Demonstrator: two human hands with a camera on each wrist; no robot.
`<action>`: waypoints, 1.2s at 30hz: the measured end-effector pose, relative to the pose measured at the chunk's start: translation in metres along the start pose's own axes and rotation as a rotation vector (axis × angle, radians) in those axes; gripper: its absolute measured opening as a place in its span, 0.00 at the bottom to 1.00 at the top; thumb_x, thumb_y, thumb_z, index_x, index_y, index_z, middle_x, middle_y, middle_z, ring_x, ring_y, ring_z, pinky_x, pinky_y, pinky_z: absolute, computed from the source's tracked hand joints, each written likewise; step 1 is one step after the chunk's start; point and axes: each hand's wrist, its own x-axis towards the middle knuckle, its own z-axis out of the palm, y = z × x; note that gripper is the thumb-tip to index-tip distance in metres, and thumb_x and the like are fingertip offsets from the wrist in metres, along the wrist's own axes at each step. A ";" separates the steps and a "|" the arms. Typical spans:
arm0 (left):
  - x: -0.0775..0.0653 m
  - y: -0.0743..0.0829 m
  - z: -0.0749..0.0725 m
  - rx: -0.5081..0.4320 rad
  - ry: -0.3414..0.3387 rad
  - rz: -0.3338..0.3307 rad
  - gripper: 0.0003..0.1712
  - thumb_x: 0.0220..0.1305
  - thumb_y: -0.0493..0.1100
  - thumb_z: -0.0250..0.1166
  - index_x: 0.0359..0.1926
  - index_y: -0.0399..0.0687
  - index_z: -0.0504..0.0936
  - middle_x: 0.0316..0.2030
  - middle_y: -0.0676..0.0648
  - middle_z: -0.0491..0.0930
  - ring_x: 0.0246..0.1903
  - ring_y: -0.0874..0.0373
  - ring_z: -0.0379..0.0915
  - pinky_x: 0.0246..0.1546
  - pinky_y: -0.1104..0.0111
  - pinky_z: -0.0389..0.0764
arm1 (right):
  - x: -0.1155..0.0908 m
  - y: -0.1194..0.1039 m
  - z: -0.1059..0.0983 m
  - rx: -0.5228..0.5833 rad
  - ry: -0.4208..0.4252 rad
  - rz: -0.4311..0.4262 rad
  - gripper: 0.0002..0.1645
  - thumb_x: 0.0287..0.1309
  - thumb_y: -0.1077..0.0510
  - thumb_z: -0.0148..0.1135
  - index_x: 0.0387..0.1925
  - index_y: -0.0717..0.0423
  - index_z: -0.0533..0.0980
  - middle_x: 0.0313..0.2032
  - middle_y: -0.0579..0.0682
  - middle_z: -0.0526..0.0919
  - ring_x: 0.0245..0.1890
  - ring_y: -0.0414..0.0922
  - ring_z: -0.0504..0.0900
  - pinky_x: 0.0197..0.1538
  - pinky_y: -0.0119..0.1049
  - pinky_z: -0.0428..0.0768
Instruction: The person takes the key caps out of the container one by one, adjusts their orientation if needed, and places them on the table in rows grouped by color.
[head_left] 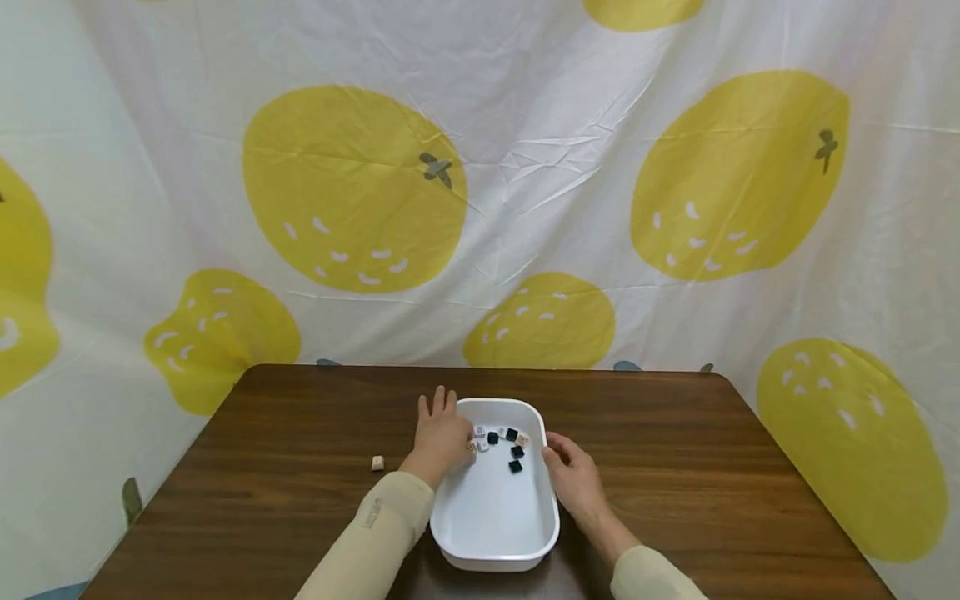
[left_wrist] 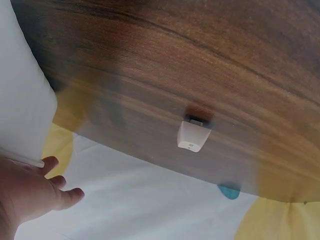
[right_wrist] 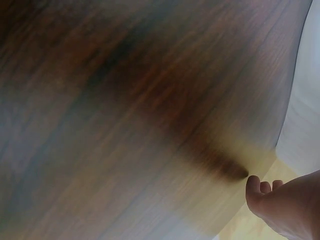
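Note:
A white rectangular tub [head_left: 495, 521] stands on the wooden table, with several small keycaps in its far half. Some are black, such as the black keycap [head_left: 515, 467]; others are white or carry orange print, like the orange-printed keycap [head_left: 522, 440]. My left hand [head_left: 441, 437] reaches over the tub's left rim, its outer fingers spread above the rim and its thumb side down among the white keycaps. In the left wrist view the tub wall hides those inner fingertips. At the right rim, my right hand [head_left: 577, 479] holds the tub's edge, thumb toward the inside.
A single pale keycap [head_left: 378, 462] lies on the table left of the tub. The dark wooden table [head_left: 697, 483] extends to both sides. Behind its far edge hangs a white curtain [head_left: 540, 192] with yellow fruit prints.

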 end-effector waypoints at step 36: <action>-0.003 -0.013 -0.013 -0.623 0.277 0.108 0.08 0.61 0.41 0.69 0.38 0.43 0.88 0.28 0.52 0.84 0.31 0.60 0.77 0.33 0.69 0.76 | 0.000 -0.002 0.000 -0.023 -0.008 0.033 0.20 0.69 0.61 0.55 0.58 0.67 0.76 0.52 0.63 0.81 0.50 0.54 0.79 0.52 0.45 0.77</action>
